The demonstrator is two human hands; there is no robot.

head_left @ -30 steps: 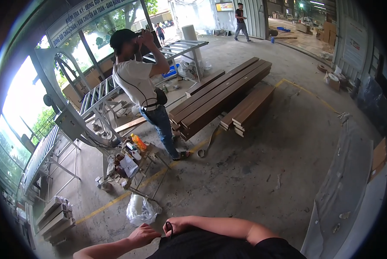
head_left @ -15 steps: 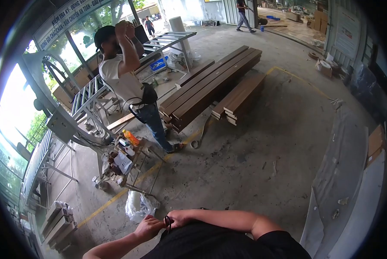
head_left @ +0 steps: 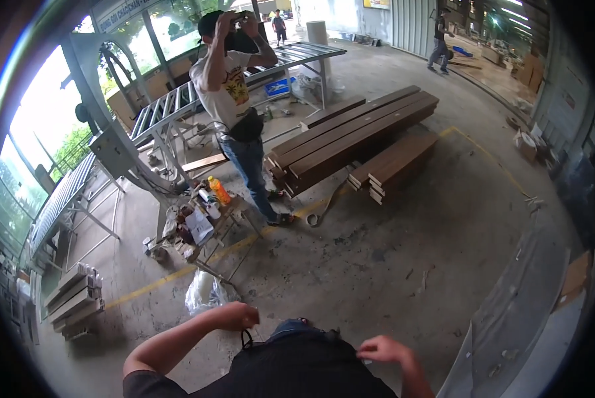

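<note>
My left hand (head_left: 239, 317) is closed in front of my black shirt (head_left: 304, 365), on its left side. A thin black cord loop (head_left: 246, 339) hangs just under its fingers and appears gripped by them. My right hand (head_left: 383, 348) is beside the shirt's right edge, fingers loosely stretched toward the cloth, with nothing seen in it. Whether its fingertips touch the shirt I cannot tell.
Left ahead, a small cluttered table (head_left: 228, 222) holds bottles and papers; a plastic bag (head_left: 204, 292) lies below. A person (head_left: 234, 99) stands behind it with raised hands. Brown boards (head_left: 350, 142) are stacked beyond, near a roller conveyor (head_left: 304, 53). Grey sheeting (head_left: 509, 331) lies right.
My hands, together at the cord before, are now apart: the right moved to my right side, the left stayed with the cord. The view has shifted, and a distant walker has moved.
</note>
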